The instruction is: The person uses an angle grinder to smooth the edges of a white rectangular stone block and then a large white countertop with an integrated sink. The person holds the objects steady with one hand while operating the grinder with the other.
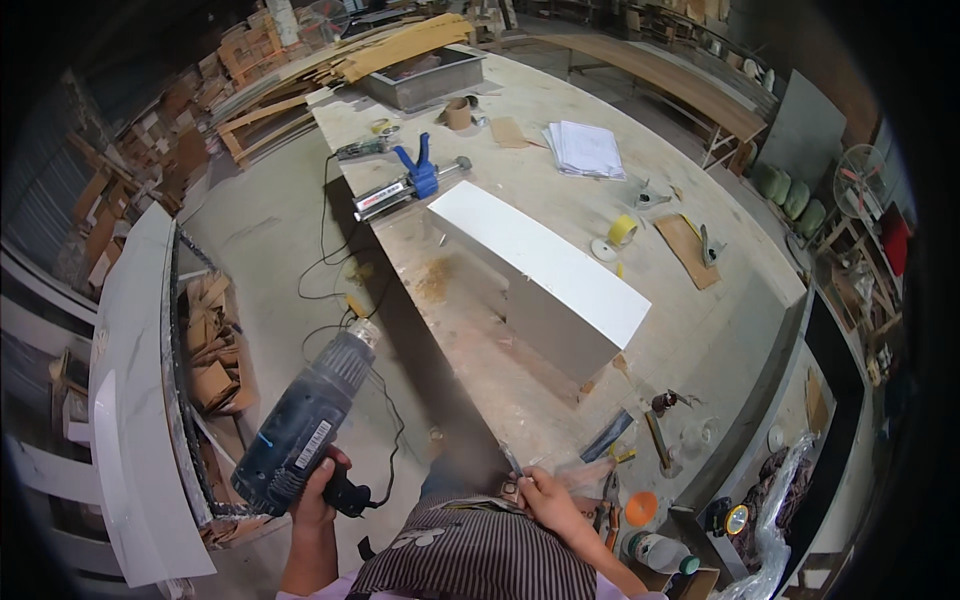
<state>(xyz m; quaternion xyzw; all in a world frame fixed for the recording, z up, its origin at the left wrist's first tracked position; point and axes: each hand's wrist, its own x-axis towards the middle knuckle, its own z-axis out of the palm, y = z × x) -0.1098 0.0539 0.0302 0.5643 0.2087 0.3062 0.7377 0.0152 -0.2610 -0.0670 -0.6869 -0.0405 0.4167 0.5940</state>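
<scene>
Scraps of brown card (212, 385) fill a long frame with a dark edge (178, 420) on the left side of the head view. At the far end of the table (540, 390) sits a gray metal box (440, 88) with something inside, too dim to make out. On the right, a long frame with black sides (845, 345) has crumpled clear plastic (782, 505) and a dark cloth (768, 475) in it. Near the bottom, a clear bottle (655, 550) with a green cap lies tipped over. The heat gun (300, 430) is big and dark, with a pale label on its side, gray ridges near the front and a shiny metal nose. It is in the air left of the table, near the card scraps. Its nose points up and to the right, away from the person, and its long body slants the same way. The left hand (318, 495) has its fingers wrapped around the handle. The right hand (548, 500) pinches a thin tool (511, 459) by the table's near corner; I can't tell what kind.
</scene>
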